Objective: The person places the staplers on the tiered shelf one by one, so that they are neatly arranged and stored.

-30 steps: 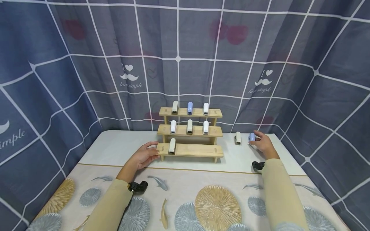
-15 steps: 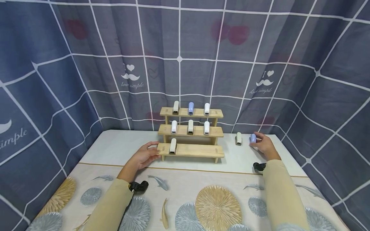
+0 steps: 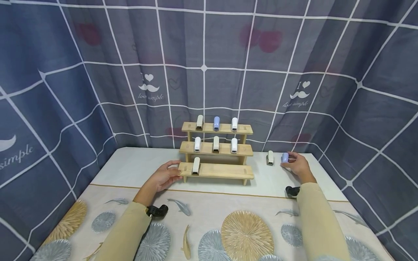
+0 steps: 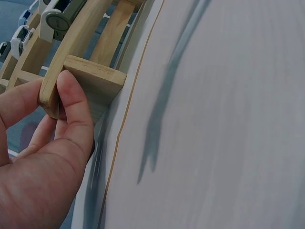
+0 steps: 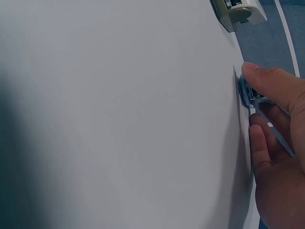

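Note:
A three-tier wooden display stand (image 3: 225,170) holds several small staplers. My left hand (image 3: 164,176) pinches the left end of its lowest board; in the left wrist view, the thumb and fingers of the left hand (image 4: 52,148) lie on either side of the board's end. One cream stapler (image 3: 196,166) sits at the left of that board. At the right of the white surface, my right hand (image 3: 298,165) pinches a blue stapler (image 3: 285,158). Only a bit of this blue stapler (image 5: 245,90) shows past the thumb in the right wrist view. Left of it stands a cream stapler (image 3: 270,158).
The top tier carries a cream, a blue (image 3: 216,123) and a white stapler. On the middle tier, a cream stapler (image 3: 216,144) stands between two white ones. Behind hangs a checked curtain (image 3: 225,87). A patterned cloth (image 3: 183,232) covers the near table.
The blue stapler in my right hand has shifted very slightly toward the cream stapler beside it. My left hand keeps its hold on the stand. The head view has shifted a little.

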Action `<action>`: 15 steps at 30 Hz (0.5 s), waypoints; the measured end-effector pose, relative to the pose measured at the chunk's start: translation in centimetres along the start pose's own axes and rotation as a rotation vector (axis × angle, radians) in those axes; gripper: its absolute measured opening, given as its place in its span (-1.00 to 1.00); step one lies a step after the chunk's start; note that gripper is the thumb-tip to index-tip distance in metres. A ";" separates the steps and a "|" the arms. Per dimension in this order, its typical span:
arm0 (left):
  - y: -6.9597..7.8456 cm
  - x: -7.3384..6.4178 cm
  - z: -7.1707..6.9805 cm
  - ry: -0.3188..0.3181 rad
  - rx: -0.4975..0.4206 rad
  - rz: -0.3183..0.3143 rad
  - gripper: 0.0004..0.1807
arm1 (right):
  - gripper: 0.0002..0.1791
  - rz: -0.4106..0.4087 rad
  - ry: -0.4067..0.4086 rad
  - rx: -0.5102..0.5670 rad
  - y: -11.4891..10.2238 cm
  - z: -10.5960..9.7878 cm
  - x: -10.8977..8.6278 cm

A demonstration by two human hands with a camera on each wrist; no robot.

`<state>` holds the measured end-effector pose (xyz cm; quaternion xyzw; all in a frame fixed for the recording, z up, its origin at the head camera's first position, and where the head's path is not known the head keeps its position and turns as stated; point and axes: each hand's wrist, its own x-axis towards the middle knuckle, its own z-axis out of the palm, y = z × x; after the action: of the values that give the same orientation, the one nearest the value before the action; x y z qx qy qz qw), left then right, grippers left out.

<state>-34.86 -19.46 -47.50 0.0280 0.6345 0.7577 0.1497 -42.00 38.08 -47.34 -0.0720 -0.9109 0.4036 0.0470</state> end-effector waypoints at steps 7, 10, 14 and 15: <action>-0.1 0.0 0.0 -0.011 -0.013 -0.004 -0.24 | -0.11 -0.025 0.031 -0.005 0.2 0.1 -0.5; -0.1 0.1 0.0 -0.016 -0.015 -0.004 -0.24 | -0.11 -0.036 0.031 -0.007 0.2 0.1 -0.8; 0.0 0.1 0.0 -0.013 -0.016 -0.002 -0.24 | -0.14 -0.041 0.029 0.000 0.1 0.1 -1.1; 0.0 0.1 0.0 -0.013 -0.016 -0.001 -0.24 | -0.15 -0.046 0.030 -0.003 0.1 0.1 -1.2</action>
<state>-34.98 -19.40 -47.50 0.0313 0.6276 0.7624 0.1544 -40.78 37.87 -47.49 -0.0570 -0.9122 0.3998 0.0699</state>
